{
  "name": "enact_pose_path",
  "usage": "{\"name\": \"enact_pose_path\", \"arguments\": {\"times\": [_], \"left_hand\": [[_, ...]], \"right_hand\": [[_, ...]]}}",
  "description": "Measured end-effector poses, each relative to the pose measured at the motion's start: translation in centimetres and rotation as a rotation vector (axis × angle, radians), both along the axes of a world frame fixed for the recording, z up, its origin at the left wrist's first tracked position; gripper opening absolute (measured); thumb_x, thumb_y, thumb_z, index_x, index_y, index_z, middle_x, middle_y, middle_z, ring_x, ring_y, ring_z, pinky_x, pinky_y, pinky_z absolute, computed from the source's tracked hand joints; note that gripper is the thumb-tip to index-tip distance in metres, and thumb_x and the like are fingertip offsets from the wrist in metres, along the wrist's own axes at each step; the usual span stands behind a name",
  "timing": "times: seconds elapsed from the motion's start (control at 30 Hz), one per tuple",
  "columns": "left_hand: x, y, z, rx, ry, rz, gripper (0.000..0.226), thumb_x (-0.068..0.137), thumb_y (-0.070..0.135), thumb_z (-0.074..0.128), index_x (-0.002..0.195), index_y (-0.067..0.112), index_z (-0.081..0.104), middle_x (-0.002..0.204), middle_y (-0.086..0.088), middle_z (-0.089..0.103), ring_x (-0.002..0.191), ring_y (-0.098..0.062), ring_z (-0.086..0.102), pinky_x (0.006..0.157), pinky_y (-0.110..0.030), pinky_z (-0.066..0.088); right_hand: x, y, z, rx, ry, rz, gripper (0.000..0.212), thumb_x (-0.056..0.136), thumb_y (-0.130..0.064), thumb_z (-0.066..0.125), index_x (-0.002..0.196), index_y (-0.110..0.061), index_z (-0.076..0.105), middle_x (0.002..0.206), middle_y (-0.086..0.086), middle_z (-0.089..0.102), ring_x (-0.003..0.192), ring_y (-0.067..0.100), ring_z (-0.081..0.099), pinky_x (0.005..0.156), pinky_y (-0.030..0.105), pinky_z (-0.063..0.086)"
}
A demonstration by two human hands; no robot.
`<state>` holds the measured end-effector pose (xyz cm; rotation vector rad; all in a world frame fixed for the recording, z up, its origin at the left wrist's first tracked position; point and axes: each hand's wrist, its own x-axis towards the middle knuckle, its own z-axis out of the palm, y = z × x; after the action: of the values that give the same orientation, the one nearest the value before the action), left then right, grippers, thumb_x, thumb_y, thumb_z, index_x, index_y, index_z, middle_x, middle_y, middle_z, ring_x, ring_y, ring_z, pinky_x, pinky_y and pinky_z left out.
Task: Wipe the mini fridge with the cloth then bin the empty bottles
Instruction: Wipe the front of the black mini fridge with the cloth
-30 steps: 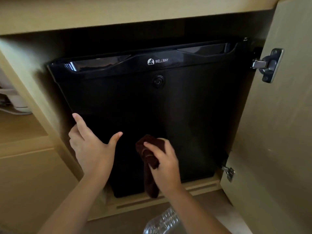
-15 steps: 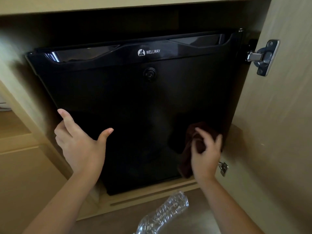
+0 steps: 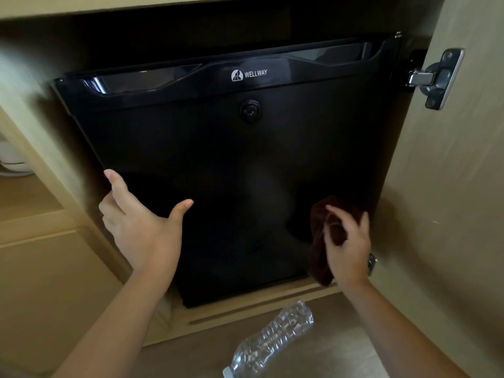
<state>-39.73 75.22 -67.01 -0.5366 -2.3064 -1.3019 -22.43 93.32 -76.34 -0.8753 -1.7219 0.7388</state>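
Note:
A black mini fridge with a closed door sits inside a wooden cabinet. My right hand presses a bunched dark brown cloth against the lower right of the fridge door. My left hand rests open against the door's left edge, fingers spread. A clear, crumpled empty plastic bottle lies on the floor in front of the cabinet, below and between my arms.
The wooden cabinet door stands open at the right, with metal hinges at top and bottom. A wooden shelf unit is at the left. A wooden base ledge runs under the fridge.
My right hand has carried the cloth from the lower middle of the door across to its lower right. My left hand has stayed at the door's left edge.

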Motion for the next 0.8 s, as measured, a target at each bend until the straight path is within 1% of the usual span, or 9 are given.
{"name": "enact_pose_path", "arguments": {"times": [0.1, 0.23, 0.3, 0.4, 0.43, 0.5, 0.6, 0.63, 0.8], "left_hand": [[-0.3, -0.4, -0.1, 0.008, -0.001, -0.028, 0.110, 0.067, 0.037, 0.078, 0.146, 0.021, 0.003, 0.142, -0.014, 0.025, 0.128, -0.030, 0.029, 0.101, -0.042, 0.031], [-0.9, -1.6, -0.7, -0.005, 0.033, -0.123, 0.105, 0.071, 0.036, 0.075, 0.146, 0.024, 0.002, 0.142, -0.010, 0.026, 0.128, -0.026, 0.030, 0.100, -0.037, 0.032], [-1.1, -2.1, -1.1, -0.031, 0.064, -0.165, 0.104, 0.072, 0.036, 0.074, 0.146, 0.024, 0.002, 0.143, -0.009, 0.025, 0.129, -0.025, 0.029, 0.102, -0.036, 0.030], [-1.4, -3.0, -1.8, -0.084, 0.105, -0.224, 0.102, 0.074, 0.036, 0.072, 0.146, 0.024, 0.001, 0.149, -0.009, 0.018, 0.135, -0.024, 0.022, 0.105, -0.036, 0.025], [-1.6, -3.3, -2.1, -0.108, 0.119, -0.247, 0.101, 0.075, 0.036, 0.070, 0.146, 0.026, -0.001, 0.151, -0.007, 0.014, 0.137, -0.023, 0.018, 0.105, -0.034, 0.023], [-2.1, -4.0, -2.9, -0.144, 0.126, -0.310, 0.098, 0.078, 0.036, 0.066, 0.143, 0.033, -0.007, 0.155, 0.004, -0.001, 0.138, -0.012, 0.008, 0.104, -0.031, 0.019], [-2.6, -4.7, -4.2, -0.169, 0.146, -0.385, 0.093, 0.082, 0.033, 0.062, 0.136, 0.039, -0.013, 0.146, 0.020, -0.017, 0.131, 0.000, -0.002, 0.105, -0.029, 0.019], [-2.7, -4.9, -4.5, -0.174, 0.157, -0.393, 0.092, 0.083, 0.032, 0.061, 0.136, 0.040, -0.013, 0.144, 0.022, -0.018, 0.130, 0.000, -0.002, 0.105, -0.030, 0.019], [-3.4, -5.0, -5.9, -0.206, 0.221, -0.373, 0.090, 0.084, 0.029, 0.061, 0.143, 0.030, -0.007, 0.149, 0.013, -0.012, 0.127, 0.005, -0.001, 0.103, -0.030, 0.021]], "right_hand": [[0.3, 0.2, 0.1, -0.034, 0.053, -0.091, 0.036, 0.083, 0.005, 0.058, 0.116, -0.009, 0.061, 0.131, 0.024, 0.042, 0.115, 0.006, 0.031, 0.089, -0.011, 0.013], [-1.3, -0.9, -0.2, -0.109, 0.128, -0.144, 0.038, 0.085, 0.005, 0.055, 0.119, -0.011, 0.057, 0.139, 0.021, 0.038, 0.107, -0.024, 0.011, 0.085, -0.014, 0.010], [-2.3, -2.1, 0.1, -0.173, 0.160, -0.178, 0.039, 0.086, 0.004, 0.055, 0.120, -0.014, 0.057, 0.145, 0.018, 0.031, 0.114, -0.018, 0.012, 0.087, -0.012, 0.011], [-4.3, -5.0, 0.0, -0.176, 0.106, -0.162, 0.040, 0.086, 0.001, 0.055, 0.120, -0.018, 0.058, 0.144, 0.016, 0.029, 0.131, 0.018, 0.031, 0.101, 0.010, 0.018], [-5.1, -6.1, -0.3, -0.186, 0.106, -0.149, 0.039, 0.085, 0.001, 0.056, 0.120, -0.019, 0.058, 0.143, 0.015, 0.030, 0.130, 0.020, 0.034, 0.101, 0.012, 0.019], [-7.0, -8.4, -1.0, -0.215, 0.129, -0.142, 0.039, 0.085, 0.000, 0.056, 0.119, -0.020, 0.058, 0.141, 0.008, 0.032, 0.123, 0.006, 0.030, 0.100, 0.009, 0.020], [-10.0, -11.3, -2.3, -0.159, 0.210, -0.178, 0.040, 0.083, 0.002, 0.058, 0.117, -0.021, 0.060, 0.126, -0.026, 0.029, 0.115, 0.006, 0.035, 0.103, 0.022, 0.026], [-10.9, -12.2, -2.6, -0.120, 0.233, -0.186, 0.038, 0.083, 0.000, 0.059, 0.115, -0.020, 0.061, 0.120, -0.029, 0.030, 0.113, 0.008, 0.040, 0.102, 0.024, 0.029], [-13.6, -16.4, -4.4, -0.032, 0.202, -0.014, 0.035, 0.083, -0.021, 0.046, 0.115, -0.024, 0.061, 0.119, -0.003, 0.043, 0.110, 0.019, 0.050, 0.099, 0.027, 0.038]]}}
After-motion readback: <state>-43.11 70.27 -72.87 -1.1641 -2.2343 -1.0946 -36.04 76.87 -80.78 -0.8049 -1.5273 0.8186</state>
